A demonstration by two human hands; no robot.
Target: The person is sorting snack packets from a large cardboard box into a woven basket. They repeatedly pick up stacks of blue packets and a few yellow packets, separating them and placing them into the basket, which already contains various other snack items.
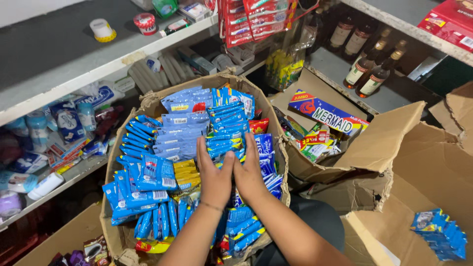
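A worn cardboard box [148, 101] in front of me is packed with several blue sachet packets [180, 133], plus a few yellow packets [186, 173] and a red one [258, 125]. My left hand [214, 175] and my right hand [249, 172] lie flat side by side on the packets in the middle of the box, fingers straight and pointing away from me, thumbs touching. Neither hand holds anything.
A second open carton [320, 98] with mixed packets stands to the right, with torn cardboard flaps [414, 162] and a small stack of blue sachets [441, 234] on them. Shelves on the left hold jars and tubes [69, 120]. Glass bottles [369, 74] stand at the back right.
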